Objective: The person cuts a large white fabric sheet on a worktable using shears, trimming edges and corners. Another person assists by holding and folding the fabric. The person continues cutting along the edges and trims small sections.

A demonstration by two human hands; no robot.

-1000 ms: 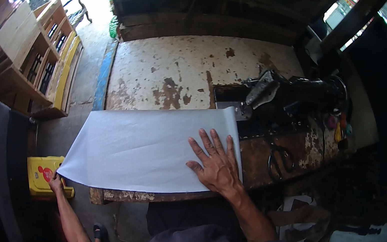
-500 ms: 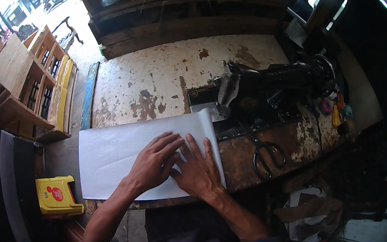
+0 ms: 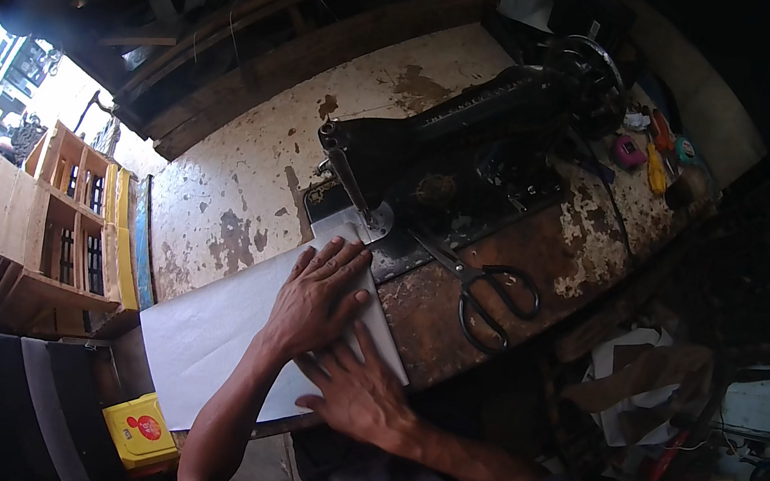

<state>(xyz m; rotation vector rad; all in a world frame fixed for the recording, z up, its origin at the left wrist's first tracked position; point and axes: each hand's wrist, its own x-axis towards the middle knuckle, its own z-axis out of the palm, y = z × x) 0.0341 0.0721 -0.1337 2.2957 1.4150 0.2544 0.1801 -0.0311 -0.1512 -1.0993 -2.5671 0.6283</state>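
A white sheet (image 3: 208, 338), paper or cloth, lies along the near left part of the worn table. Its far right corner reaches the metal plate under the needle end of a black sewing machine (image 3: 454, 121). My left hand (image 3: 315, 300) rests flat on the sheet beside that corner, fingers stretched out and holding nothing. Nearer to me, my right hand (image 3: 362, 396) presses on the sheet's right edge with its fingers spread, partly beneath the left hand. Right of the sheet, black-handled scissors (image 3: 495, 308) lie with their blades toward the machine.
On the table's far right sit a pink tape measure (image 3: 629, 152) and a yellow-handled tool (image 3: 656, 171). A wooden rack (image 3: 44, 232) stands at the left, above a yellow box (image 3: 141, 432) on the lower left. Scraps (image 3: 635, 381) hang below the table's right edge.
My left hand has slid forward along the sheet toward the machine's needle end. The right hand now sits behind it, nearer to me. The whole view has shifted and turned.
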